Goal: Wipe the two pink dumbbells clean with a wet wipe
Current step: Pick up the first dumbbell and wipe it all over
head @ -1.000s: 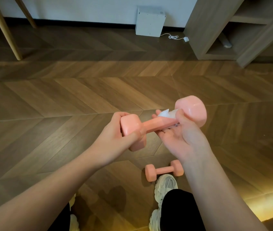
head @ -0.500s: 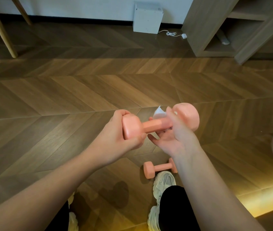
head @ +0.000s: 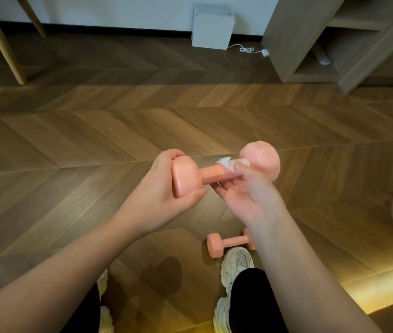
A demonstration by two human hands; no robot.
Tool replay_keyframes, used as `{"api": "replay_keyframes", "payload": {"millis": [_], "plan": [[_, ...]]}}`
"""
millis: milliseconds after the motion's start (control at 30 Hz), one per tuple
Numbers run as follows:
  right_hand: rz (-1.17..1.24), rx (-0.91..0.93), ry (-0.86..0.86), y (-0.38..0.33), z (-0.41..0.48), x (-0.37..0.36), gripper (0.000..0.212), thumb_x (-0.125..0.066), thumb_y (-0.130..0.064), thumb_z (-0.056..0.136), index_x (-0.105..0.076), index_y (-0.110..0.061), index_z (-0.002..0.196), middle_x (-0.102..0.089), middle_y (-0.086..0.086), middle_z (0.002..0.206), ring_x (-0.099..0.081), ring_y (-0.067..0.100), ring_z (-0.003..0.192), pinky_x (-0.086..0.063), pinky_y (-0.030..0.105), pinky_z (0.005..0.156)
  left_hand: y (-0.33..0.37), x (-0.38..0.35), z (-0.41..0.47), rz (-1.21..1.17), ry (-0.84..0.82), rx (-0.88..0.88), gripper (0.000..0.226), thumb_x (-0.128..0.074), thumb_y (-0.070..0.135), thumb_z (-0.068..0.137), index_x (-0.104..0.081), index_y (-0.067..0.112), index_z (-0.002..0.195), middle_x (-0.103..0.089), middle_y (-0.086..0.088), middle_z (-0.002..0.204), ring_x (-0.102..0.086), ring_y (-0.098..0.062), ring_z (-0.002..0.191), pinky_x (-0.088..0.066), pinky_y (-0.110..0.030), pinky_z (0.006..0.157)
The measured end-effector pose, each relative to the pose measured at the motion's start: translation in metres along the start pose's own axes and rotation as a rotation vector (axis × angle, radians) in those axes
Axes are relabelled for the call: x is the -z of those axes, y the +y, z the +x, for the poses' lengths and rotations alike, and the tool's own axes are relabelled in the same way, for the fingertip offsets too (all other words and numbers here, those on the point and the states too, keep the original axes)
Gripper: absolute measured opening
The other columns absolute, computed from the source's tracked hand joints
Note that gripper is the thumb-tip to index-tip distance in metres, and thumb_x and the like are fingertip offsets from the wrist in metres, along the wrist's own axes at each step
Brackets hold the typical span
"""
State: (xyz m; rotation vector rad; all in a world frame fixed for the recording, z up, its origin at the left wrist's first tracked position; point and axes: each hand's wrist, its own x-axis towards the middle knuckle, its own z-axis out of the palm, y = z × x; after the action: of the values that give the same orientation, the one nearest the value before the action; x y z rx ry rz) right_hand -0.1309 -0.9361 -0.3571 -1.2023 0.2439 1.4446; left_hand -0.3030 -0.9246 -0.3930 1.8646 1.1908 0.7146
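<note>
Two pink dumbbells here, the held dumbbell (head: 211, 173) and the floor dumbbell (head: 229, 242); one wipe (head: 224, 162); two grips, left grip (head: 157, 195), right grip (head: 250, 198); one white box (head: 211, 27).

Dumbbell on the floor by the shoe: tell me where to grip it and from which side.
Grip the floor dumbbell by its thin middle bar, coming from above. It lies flat on its two wider heads, so the bar likely sits raised, and the white shoe crowds its near side.
</note>
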Motion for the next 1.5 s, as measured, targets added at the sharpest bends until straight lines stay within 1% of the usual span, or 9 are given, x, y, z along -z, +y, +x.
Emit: {"api": "replay_keyframes", "payload": {"millis": [233, 367, 600, 733, 867, 1067, 1233, 1400, 1500], "plan": [[-0.007, -0.048, 0.026, 0.003, -0.004, 0.004, 0.033, -0.049, -0.002, 0.1, -0.047, 0.004, 0.133, -0.059, 0.024, 0.13, -0.055, 0.036, 0.125, -0.041, 0.052, 0.107, -0.002, 0.008, 0.0, 0.158, 0.038, -0.226, 0.074, -0.063, 0.058, 0.075, -0.033, 0.021, 0.132, -0.044, 0.003, 0.126, -0.045, -0.002, 0.106, -0.035, -0.006, 0.086], [0.045, 0.023, -0.031, 0.002, -0.007, 0.004, 0.034, -0.052, -0.002, 0.098, -0.049, 0.001, 0.133, -0.067, 0.021, 0.111, -0.065, 0.031, 0.107, -0.047, 0.048, 0.098, -0.002, 0.011, 0.004, 0.183, 0.061, -0.269, 0.076, -0.064, 0.056, 0.077, -0.033, 0.017, 0.133, -0.044, 0.0, 0.126, -0.046, -0.007, 0.108, -0.039, -0.016, 0.087], [0.099, 0.256, -0.189, -0.005, -0.005, 0.005, 0.035, -0.059, -0.008, 0.094, -0.058, -0.005, 0.129, -0.073, 0.013, 0.114, -0.071, 0.022, 0.103, -0.052, 0.041, 0.095, 0.013, 0.005, 0.008, -0.333, -0.084, 0.21, 0.07, -0.057, 0.064, 0.064, -0.046, 0.024, 0.119, -0.059, 0.011, 0.106, -0.058, 0.006, 0.089, -0.048, -0.013, 0.075], [0.118, 0.287, -0.249, -0.007, -0.01, 0.004, 0.055, -0.067, -0.016, 0.077, -0.057, -0.004, 0.129, -0.072, 0.012, 0.115, -0.07, 0.02, 0.107, -0.052, 0.038, 0.094, 0.018, 0.009, 0.013, -0.799, -0.345, 0.342, 0.044, -0.06, 0.051, 0.077, -0.054, 0.012, 0.096, -0.056, -0.007, 0.09, -0.059, -0.012, 0.08, -0.053, -0.025, 0.069], [0.094, 0.278, -0.269, -0.006, -0.012, 0.003, 0.038, -0.063, -0.019, 0.085, -0.061, -0.008, 0.121, -0.074, 0.01, 0.112, -0.071, 0.018, 0.103, -0.052, 0.037, 0.093, 0.019, 0.017, 0.01, -1.051, -0.459, 0.602, 0.051, -0.056, 0.05, 0.08, -0.063, 0.008, 0.108, -0.066, -0.02, 0.097, -0.065, -0.032, 0.085, -0.056, -0.037, 0.073], [0.121, 0.22, -0.185, -0.006, -0.013, 0.002, 0.033, -0.058, -0.02, 0.095, -0.058, -0.006, 0.125, -0.076, 0.011, 0.102, -0.075, 0.019, 0.089, -0.054, 0.04, 0.084, 0.023, 0.01, -0.001, -0.348, -0.08, 0.223, 0.075, -0.063, 0.062, 0.062, -0.044, 0.024, 0.123, -0.058, 0.011, 0.11, -0.058, 0.01, 0.092, -0.047, -0.009, 0.075], [0.181, 0.185, -0.128, -0.007, -0.017, 0.003, 0.03, -0.058, -0.02, 0.095, -0.059, -0.006, 0.122, -0.075, 0.014, 0.104, -0.07, 0.023, 0.1, -0.047, 0.047, 0.1, 0.015, 0.002, -0.005, 0.09, 0.055, -0.131, 0.081, -0.069, 0.055, 0.077, -0.031, 0.016, 0.137, -0.044, 0.005, 0.128, -0.046, -0.001, 0.111, -0.037, -0.01, 0.091], [0.196, 0.184, -0.173, -0.012, -0.025, 0.006, 0.026, -0.059, -0.019, 0.095, -0.061, -0.008, 0.119, -0.076, 0.01, 0.104, -0.069, 0.023, 0.106, -0.045, 0.047, 0.106, 0.024, 0.009, -0.001, -0.172, -0.061, 0.053, 0.067, -0.065, 0.057, 0.071, -0.037, 0.027, 0.124, -0.052, 0.014, 0.112, -0.053, 0.008, 0.097, -0.043, -0.008, 0.079], [0.135, 0.234, -0.229, -0.01, -0.023, 0.007, 0.042, -0.063, -0.024, 0.088, -0.059, -0.01, 0.128, -0.074, 0.006, 0.111, -0.07, 0.018, 0.106, -0.047, 0.045, 0.104, 0.023, 0.011, 0.003, -0.58, -0.283, 0.219, 0.056, -0.059, 0.055, 0.073, -0.052, 0.01, 0.106, -0.058, -0.002, 0.094, -0.056, -0.007, 0.082, -0.049, -0.021, 0.076]]}}
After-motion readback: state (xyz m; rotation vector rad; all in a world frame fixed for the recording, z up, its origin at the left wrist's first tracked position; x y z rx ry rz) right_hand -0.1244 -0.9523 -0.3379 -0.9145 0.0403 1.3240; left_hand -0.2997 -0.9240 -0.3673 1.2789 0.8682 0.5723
